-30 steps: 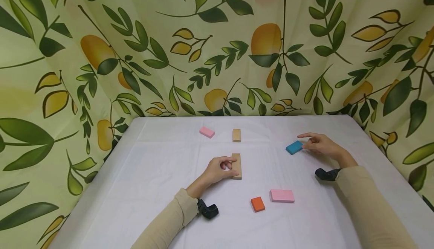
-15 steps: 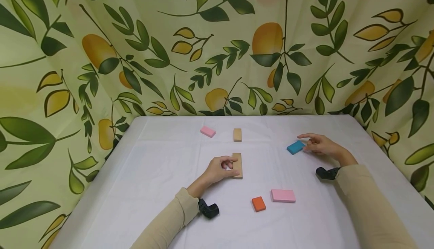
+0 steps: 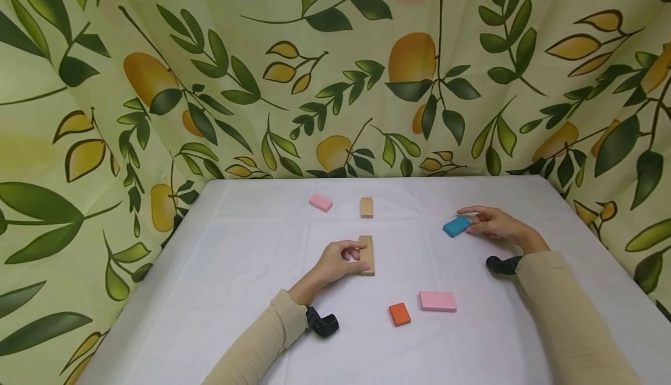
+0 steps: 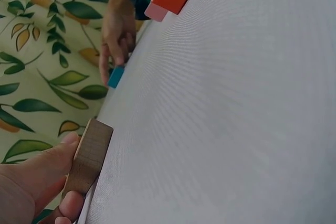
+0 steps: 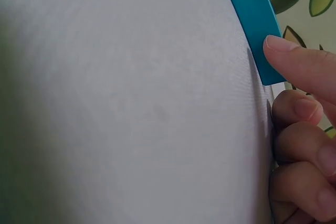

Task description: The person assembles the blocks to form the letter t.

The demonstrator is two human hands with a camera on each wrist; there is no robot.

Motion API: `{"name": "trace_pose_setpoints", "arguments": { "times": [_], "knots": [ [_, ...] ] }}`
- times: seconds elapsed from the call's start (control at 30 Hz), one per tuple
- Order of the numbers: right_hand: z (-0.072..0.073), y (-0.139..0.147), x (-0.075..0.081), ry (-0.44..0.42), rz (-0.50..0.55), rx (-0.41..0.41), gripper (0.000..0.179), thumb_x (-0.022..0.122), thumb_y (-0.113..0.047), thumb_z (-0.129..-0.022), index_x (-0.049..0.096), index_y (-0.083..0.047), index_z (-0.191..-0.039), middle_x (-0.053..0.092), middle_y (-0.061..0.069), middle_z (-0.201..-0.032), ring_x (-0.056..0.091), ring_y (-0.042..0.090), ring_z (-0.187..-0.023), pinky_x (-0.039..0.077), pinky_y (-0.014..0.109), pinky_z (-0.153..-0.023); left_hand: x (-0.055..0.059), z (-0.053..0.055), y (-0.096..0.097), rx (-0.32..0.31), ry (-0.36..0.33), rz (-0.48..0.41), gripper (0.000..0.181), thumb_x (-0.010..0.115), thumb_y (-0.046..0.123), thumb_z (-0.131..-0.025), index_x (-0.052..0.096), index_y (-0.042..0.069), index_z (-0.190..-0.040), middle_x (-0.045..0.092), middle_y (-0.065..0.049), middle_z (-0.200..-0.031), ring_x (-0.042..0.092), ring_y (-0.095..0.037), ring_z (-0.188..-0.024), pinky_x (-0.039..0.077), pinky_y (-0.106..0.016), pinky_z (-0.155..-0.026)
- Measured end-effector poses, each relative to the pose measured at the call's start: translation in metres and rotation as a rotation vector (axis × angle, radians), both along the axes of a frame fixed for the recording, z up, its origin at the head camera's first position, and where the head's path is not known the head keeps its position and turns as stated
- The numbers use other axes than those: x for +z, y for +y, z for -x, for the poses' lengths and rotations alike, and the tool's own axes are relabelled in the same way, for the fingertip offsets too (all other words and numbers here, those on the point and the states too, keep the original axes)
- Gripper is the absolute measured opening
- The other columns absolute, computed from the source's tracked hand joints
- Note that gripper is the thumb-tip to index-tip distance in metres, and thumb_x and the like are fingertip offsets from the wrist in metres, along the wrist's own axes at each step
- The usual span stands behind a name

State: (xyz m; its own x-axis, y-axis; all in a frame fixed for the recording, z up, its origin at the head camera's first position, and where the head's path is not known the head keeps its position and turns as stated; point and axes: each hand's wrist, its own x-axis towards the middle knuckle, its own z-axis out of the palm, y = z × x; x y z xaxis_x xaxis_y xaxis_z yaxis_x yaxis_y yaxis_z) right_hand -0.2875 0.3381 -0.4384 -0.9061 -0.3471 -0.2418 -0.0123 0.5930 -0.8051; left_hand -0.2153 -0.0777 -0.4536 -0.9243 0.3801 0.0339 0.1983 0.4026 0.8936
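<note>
A long plain wooden block (image 3: 368, 255) lies flat near the middle of the table. My left hand (image 3: 339, 262) holds it at its left side, thumb towards the near end and index finger towards the far end. In the left wrist view the thumb and a fingertip touch this wooden block (image 4: 90, 156). Farther right, my right hand (image 3: 495, 223) is at a blue block (image 3: 456, 226). Its thumb touches the end of the blue block (image 5: 254, 30) in the right wrist view, with several fingers curled below. The index finger reaches along the far side; its contact is hidden.
An orange square block (image 3: 399, 314) and a pink block (image 3: 437, 301) lie at the front. At the back are a smaller pink block (image 3: 320, 202) and a short wooden block (image 3: 366, 208). The white-covered table (image 3: 251, 228) ends at a leaf-patterned curtain (image 3: 335, 82).
Both hands stay almost still at their blocks. The whole head view shifts very slightly; no block is visibly taken or let go.
</note>
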Motion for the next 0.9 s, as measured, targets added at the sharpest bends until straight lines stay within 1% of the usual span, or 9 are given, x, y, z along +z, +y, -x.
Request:
{"name": "trace_pose_setpoints", "arguments": {
  "times": [0.23,0.27,0.37,0.47,0.63,0.73,0.9],
  "knots": [
    [0.0014,0.0008,-0.0022,0.004,0.008,-0.001,0.052,0.066,-0.019,-0.088,0.049,-0.004,-0.135,0.043,-0.008,-0.074,0.035,0.006,-0.056,0.031,0.023,-0.05,0.0008,0.0003,0.0,0.004,-0.006,0.002,0.042,0.079,0.012,-0.078,0.067,-0.001,-0.116,0.063,-0.019,-0.09,0.041,-0.011,-0.074,0.033,-0.014,-0.063],
    [0.0011,0.0008,-0.0023,0.005,0.013,-0.003,0.05,0.066,-0.019,-0.088,0.051,-0.006,-0.134,0.043,-0.008,-0.074,0.035,0.006,-0.056,0.031,0.023,-0.05,0.0007,0.0002,-0.0001,0.005,-0.006,0.002,0.042,0.079,0.012,-0.078,0.067,-0.001,-0.116,0.063,-0.019,-0.09,0.041,-0.011,-0.074,0.033,-0.014,-0.064],
    [0.0006,0.0012,-0.0036,0.007,0.037,-0.002,0.041,0.066,-0.017,-0.088,0.057,-0.012,-0.128,0.044,-0.01,-0.073,0.035,0.005,-0.056,0.03,0.024,-0.05,0.0005,-0.0002,0.0,0.007,-0.008,0.003,0.042,0.079,0.012,-0.078,0.067,0.0,-0.117,0.063,-0.019,-0.09,0.041,-0.011,-0.074,0.033,-0.014,-0.064],
    [0.0005,0.0014,-0.0054,-0.001,0.063,-0.007,0.032,0.067,-0.015,-0.088,0.06,-0.02,-0.118,0.044,-0.011,-0.072,0.036,0.004,-0.056,0.03,0.024,-0.05,-0.0003,0.0,0.0001,0.009,-0.01,0.0,0.041,0.079,0.012,-0.078,0.067,0.0,-0.116,0.063,-0.019,-0.09,0.042,-0.011,-0.074,0.033,-0.014,-0.064],
    [0.0005,0.0017,-0.005,-0.039,0.074,-0.014,0.026,0.068,-0.015,-0.087,0.058,-0.024,-0.109,0.043,-0.011,-0.073,0.037,0.004,-0.058,0.03,0.024,-0.051,-0.0015,0.0008,0.0003,0.013,-0.01,-0.009,0.041,0.079,0.011,-0.078,0.068,0.0,-0.115,0.063,-0.019,-0.089,0.042,-0.011,-0.074,0.033,-0.013,-0.063],
    [0.0008,0.0016,-0.0044,-0.04,0.062,-0.007,0.028,0.069,-0.016,-0.086,0.057,-0.018,-0.112,0.042,-0.01,-0.074,0.037,0.004,-0.059,0.03,0.023,-0.052,-0.002,0.001,0.0004,0.016,-0.009,-0.012,0.041,0.08,0.011,-0.077,0.068,0.0,-0.115,0.063,-0.019,-0.089,0.042,-0.011,-0.074,0.033,-0.013,-0.063],
    [0.0019,0.0014,-0.0055,-0.022,0.041,0.011,0.043,0.069,-0.015,-0.087,0.053,0.0,-0.123,0.039,-0.01,-0.074,0.036,0.004,-0.059,0.029,0.023,-0.052,-0.0027,0.0004,0.0003,0.022,0.0,-0.009,0.042,0.08,0.012,-0.077,0.068,0.001,-0.115,0.063,-0.019,-0.088,0.043,-0.011,-0.073,0.034,-0.014,-0.063]
  ]
}}
